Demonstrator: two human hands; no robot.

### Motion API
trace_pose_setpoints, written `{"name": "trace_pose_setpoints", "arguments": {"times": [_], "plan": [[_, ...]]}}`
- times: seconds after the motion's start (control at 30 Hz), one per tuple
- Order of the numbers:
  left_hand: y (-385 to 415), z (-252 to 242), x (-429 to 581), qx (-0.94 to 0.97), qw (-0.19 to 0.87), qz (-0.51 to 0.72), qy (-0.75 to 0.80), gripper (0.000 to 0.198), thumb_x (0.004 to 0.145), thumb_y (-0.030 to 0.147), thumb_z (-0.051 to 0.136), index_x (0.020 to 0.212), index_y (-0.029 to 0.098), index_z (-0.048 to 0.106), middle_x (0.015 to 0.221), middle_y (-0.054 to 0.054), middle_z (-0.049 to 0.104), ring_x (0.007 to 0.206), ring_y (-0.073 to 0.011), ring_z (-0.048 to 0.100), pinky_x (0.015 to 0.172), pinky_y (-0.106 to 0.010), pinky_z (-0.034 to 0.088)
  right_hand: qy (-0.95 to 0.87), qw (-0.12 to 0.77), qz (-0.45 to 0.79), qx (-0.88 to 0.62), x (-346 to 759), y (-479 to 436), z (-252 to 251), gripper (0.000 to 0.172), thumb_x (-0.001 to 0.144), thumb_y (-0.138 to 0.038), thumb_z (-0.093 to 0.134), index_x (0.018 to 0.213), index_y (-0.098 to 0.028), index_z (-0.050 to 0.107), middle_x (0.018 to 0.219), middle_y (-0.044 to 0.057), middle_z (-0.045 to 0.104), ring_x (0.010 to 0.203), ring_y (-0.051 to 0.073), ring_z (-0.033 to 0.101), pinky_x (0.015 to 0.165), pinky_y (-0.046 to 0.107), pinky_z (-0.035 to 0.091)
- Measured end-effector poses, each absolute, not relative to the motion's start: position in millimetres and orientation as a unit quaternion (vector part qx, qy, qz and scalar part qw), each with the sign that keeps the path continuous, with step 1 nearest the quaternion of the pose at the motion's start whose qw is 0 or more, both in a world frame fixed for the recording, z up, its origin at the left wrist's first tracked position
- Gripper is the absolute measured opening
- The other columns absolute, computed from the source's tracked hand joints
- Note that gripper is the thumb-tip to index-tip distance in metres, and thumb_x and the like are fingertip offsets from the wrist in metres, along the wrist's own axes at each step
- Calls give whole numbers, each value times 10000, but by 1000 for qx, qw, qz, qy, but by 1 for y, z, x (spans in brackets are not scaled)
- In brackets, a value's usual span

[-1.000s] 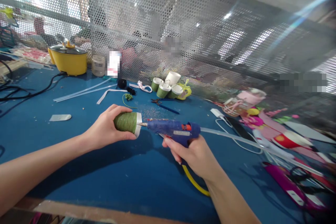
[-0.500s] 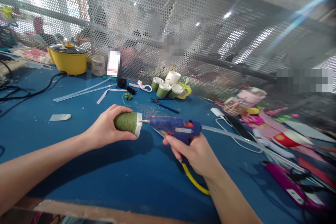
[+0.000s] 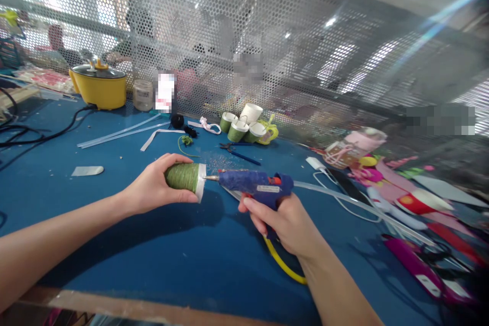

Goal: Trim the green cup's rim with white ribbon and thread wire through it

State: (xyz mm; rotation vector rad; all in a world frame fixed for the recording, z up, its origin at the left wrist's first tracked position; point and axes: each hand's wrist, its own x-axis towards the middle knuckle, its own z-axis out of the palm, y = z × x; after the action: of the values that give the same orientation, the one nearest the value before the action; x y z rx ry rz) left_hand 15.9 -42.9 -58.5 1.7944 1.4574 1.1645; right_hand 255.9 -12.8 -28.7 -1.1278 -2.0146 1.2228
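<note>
My left hand (image 3: 158,186) is wrapped round a paper cup wound with green yarn (image 3: 182,177), tipped on its side above the blue table (image 3: 160,260). Its white rim faces right. In my right hand (image 3: 280,219) is a blue hot glue gun (image 3: 248,185), gripped by the handle with fingers at the trigger. The metal nozzle points left and appears to meet the cup's white rim. A clear glue stick (image 3: 324,189) runs out of the gun's back, and a yellow cord (image 3: 282,265) trails below the handle.
Several green-wrapped cups (image 3: 237,130) and a white cup (image 3: 251,112) stand at the back, behind blue pliers (image 3: 240,154). A yellow electric pot (image 3: 101,86) and a jar (image 3: 143,95) stand back left. Felt pieces, a phone (image 3: 347,186) and a purple device (image 3: 424,267) lie right.
The glue gun and my right hand have shifted very slightly to the right. The cup in my left hand is almost where it was, and both grips are unchanged.
</note>
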Motion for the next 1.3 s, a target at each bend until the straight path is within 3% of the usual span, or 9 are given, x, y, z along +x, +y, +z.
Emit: {"name": "trace_pose_setpoints", "arguments": {"times": [0.57,1.13,1.3], "plan": [[-44,-59,17,707,198,415,537,560,553,431,711,1022,189,524,951,-47,549,861,-198,533,769,-341,428,-749,261,428,-434,252,-15,-28,281,779,-372,529,687,-118,607,388,-48,432,362,74,400,410,227,337],[-43,-60,17,704,202,412,542,558,558,436,706,1023,190,522,958,-46,546,859,-194,528,760,-333,425,-757,225,429,-438,251,-17,-25,266,754,-362,555,650,-121,601,391,-41,462,375,82,429,437,227,374],[-43,-60,16,700,206,416,543,567,551,438,710,1023,186,525,956,-48,552,864,-197,530,767,-336,425,-744,267,420,-445,252,-14,-27,274,770,-375,537,693,-121,606,382,-47,446,372,80,414,432,226,361]]}}
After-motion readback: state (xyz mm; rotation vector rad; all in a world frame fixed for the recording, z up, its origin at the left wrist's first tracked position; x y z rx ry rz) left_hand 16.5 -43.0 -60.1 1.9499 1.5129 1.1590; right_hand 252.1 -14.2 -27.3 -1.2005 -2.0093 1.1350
